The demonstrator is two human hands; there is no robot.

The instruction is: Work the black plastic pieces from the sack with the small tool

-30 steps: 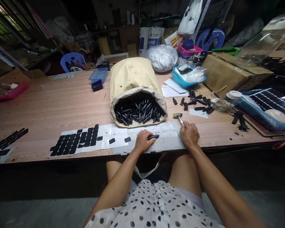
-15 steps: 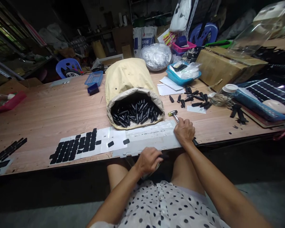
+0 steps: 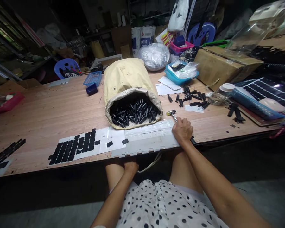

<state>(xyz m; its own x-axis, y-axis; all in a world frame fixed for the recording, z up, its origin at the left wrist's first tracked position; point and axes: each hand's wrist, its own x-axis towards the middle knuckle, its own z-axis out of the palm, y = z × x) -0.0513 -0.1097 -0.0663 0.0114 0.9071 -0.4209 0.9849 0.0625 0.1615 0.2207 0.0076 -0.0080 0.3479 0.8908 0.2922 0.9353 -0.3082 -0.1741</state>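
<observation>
My right hand (image 3: 182,129) is closed round the handle of a small hammer (image 3: 172,114), whose yellow-tipped head rests over the table to the right of the sack. My left hand (image 3: 131,167) is down below the table's front edge, above my lap; its fingers are hidden under the edge. A pale cord (image 3: 152,164) hangs in a loop beside it. In front of me lies a grey board (image 3: 142,144) along the table edge. Behind it a tan sack (image 3: 127,74) lies on its side, its mouth toward me, full of black pointed plastic parts (image 3: 135,112).
Rows of black stickers (image 3: 71,148) lie on white sheets at the left. Loose black parts (image 3: 194,96) are scattered at the right, near a blue basket (image 3: 178,79) and a cardboard box (image 3: 216,66). A small dark blue box (image 3: 92,89) stands left of the sack.
My left hand has moved left and down, from above my lap with a dark item in its fingers to under the table edge. My right hand keeps its hold on the hammer.
</observation>
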